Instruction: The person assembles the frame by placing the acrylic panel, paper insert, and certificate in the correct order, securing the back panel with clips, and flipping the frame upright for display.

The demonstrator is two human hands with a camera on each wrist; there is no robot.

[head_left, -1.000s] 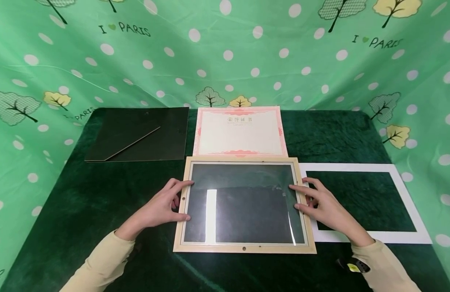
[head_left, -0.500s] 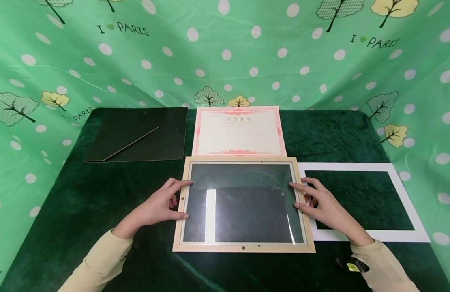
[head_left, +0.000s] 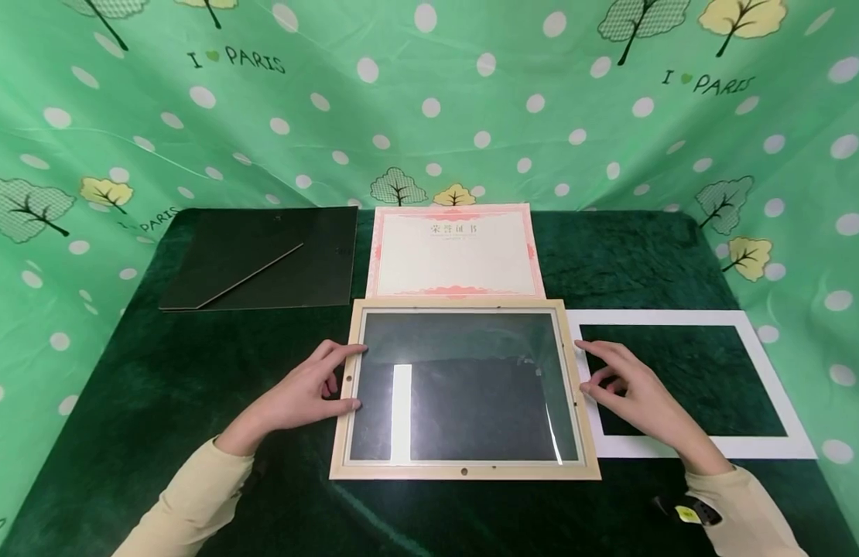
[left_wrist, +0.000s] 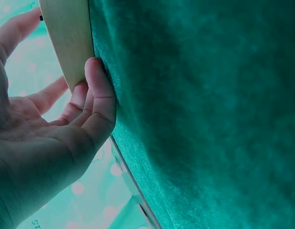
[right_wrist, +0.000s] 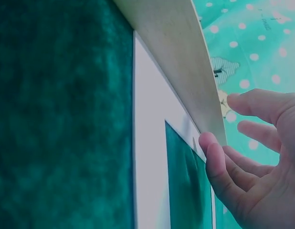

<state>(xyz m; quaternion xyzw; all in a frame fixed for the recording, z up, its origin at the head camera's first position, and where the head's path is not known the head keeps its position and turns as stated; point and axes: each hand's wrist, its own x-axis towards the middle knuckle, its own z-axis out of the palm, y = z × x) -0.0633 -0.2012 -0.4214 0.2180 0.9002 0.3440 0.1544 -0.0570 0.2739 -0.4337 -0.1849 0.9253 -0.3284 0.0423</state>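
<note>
A pale wooden picture frame (head_left: 464, 470) lies on the dark green cloth, a clear shiny sheet (head_left: 471, 410) inside its rim. My left hand (head_left: 304, 394) holds the frame's left side. Its thumb and index finger reach over the rim, and in the left wrist view the other fingers curl against the outer side (left_wrist: 68, 38). Just off the frame's right side hovers my right hand (head_left: 638, 394), fingers loosely bent around nothing. In the right wrist view a gap shows between that hand (right_wrist: 267, 186) and the frame's side. Below it lies a white mat (head_left: 715, 446), its left edge at the frame.
A certificate (head_left: 457, 263) with a pink border lies behind the frame. At the back left is a black backing board (head_left: 290, 224) with a slanted strut line. Green dotted fabric (head_left: 429, 85) hangs behind and along the sides.
My right hand has let go of the frame's right rim and moved a little to the right. The left hand keeps its hold, and the frame stays in place.
</note>
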